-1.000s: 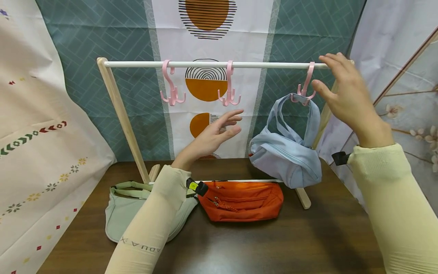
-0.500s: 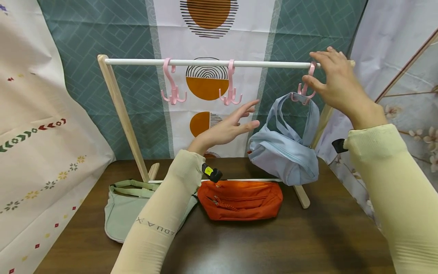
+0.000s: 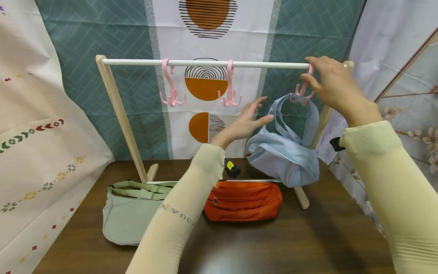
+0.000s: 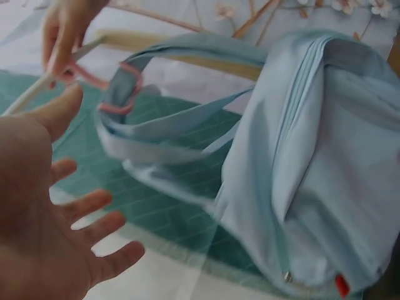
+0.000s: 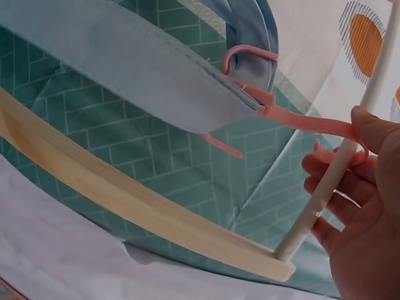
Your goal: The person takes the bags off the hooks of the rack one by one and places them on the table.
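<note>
A light blue bag (image 3: 282,158) hangs by its straps from a pink multi-prong hook (image 3: 302,90) near the right end of the white rod (image 3: 267,65). My right hand (image 3: 337,85) is at the top of that hook. In the right wrist view, its thumb presses the hook's curved top (image 5: 312,123), with the fingers curled behind the rod. My left hand (image 3: 244,123) hovers left of the blue bag, fingers spread and holding nothing. In the left wrist view its palm (image 4: 37,206) faces the straps (image 4: 169,125), apart from them.
Two more pink hooks, one left (image 3: 172,95) and one central (image 3: 229,95), hang bare on the rod. Wooden posts (image 3: 119,114) support the rod. An orange bag (image 3: 253,207) and a pale green bag (image 3: 124,219), partly behind my left sleeve, lie on the brown table (image 3: 267,251).
My left hand has moved right, towards the blue bag. My right hand has shifted left and closed its fingers around the top of the hook at the rod. The bag still hangs there.
</note>
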The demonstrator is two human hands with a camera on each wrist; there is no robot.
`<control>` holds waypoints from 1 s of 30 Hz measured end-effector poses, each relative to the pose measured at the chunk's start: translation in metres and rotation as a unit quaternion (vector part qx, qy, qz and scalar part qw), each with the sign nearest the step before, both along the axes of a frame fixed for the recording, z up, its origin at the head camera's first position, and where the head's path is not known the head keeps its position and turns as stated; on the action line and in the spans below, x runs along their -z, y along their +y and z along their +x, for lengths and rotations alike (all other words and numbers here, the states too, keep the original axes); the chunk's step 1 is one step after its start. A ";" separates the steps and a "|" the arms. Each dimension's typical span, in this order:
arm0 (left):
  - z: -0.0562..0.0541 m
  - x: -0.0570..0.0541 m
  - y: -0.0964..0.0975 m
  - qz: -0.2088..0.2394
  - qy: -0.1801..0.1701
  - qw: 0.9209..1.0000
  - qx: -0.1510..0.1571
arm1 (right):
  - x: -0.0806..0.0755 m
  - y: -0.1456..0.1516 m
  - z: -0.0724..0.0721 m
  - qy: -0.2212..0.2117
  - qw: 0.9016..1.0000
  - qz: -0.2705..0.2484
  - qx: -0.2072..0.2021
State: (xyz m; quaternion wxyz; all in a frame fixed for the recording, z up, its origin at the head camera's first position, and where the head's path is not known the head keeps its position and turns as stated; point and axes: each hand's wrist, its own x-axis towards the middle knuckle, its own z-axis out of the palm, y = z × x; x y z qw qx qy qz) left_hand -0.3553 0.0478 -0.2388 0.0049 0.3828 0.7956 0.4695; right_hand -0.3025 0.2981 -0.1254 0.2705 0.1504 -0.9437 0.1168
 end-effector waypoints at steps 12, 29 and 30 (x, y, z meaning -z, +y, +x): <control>-0.001 0.005 0.065 -0.007 -0.018 0.990 -0.138 | 0.002 -0.002 -0.002 0.000 0.999 -0.040 -0.009; 0.002 0.004 0.072 -0.039 0.043 0.959 -0.276 | 0.003 -0.004 -0.001 0.008 0.999 -0.050 -0.004; 0.002 0.003 0.071 -0.036 0.046 0.958 -0.281 | 0.003 -0.004 -0.001 0.009 0.999 -0.050 -0.004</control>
